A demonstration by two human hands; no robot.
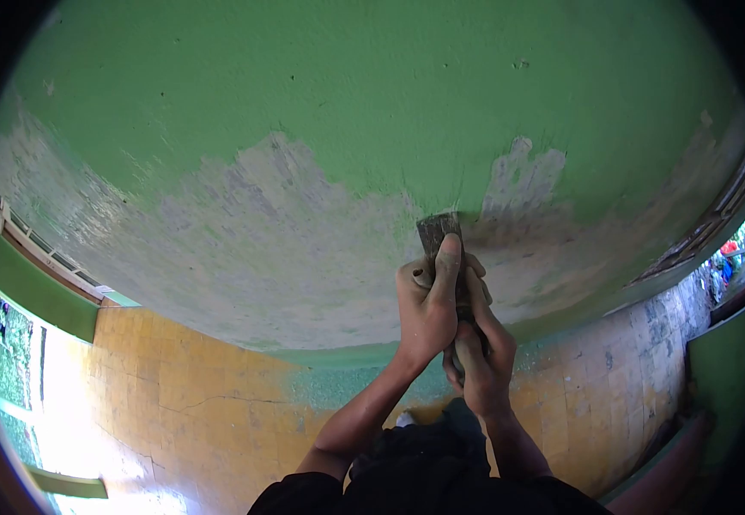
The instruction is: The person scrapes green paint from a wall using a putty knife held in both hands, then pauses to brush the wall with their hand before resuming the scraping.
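Observation:
Both my hands are wrapped round one scraper point(438, 228), whose flat dark blade points up the wall. Its edge meets the wall point(304, 77) where green paint borders a scraped, greyish-white patch point(278, 232). My left hand point(431, 305) grips nearer the blade, with the thumb lying along it. Lower down, my right hand point(484, 356) closes round the handle, fingers reaching up beside the left hand. Most of the handle is hidden by my fingers. Pale dust coats both hands.
Yellow floor tiles point(192, 386) run below the wall, with greenish flakes point(330, 386) scattered along its foot. Bright light falls through an opening at the left. A green ledge point(38, 283) stands left, and a window frame point(707, 223) shows at right.

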